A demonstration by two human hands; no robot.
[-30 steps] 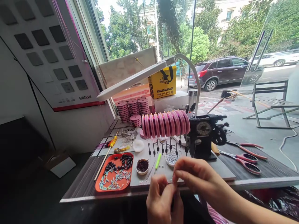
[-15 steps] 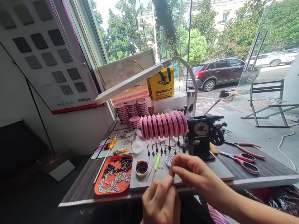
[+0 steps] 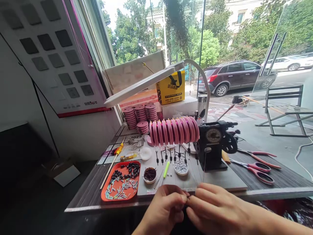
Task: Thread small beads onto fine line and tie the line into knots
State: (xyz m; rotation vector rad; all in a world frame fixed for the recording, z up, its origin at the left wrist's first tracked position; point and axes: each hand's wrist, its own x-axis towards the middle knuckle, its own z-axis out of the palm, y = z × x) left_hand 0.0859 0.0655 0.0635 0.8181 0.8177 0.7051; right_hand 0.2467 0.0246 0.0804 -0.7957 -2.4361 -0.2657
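Note:
Near the table's front edge, my left hand is closed in a pinch, its fingertips meeting those of my right hand. My right hand is pinched too; whatever tiny dark piece lies between the fingertips is too small to name. Thin lines run down toward the hands from a row of pink spools on a black winding machine. Small black weights hang below the spools. Behind the hands are a bowl of pale beads, a bowl of dark pieces and a green-handled tool.
An orange tray of black and silvery parts lies at the left. Red-handled scissors and pliers rest at the right. A white lamp arches over the spools. Stacked pink spools and a yellow bag stand behind.
My right hand has moved down and turned knuckles up, uncovering the bead bowl. My left hand has turned, its fingertips still against the right ones. The view has shifted slightly.

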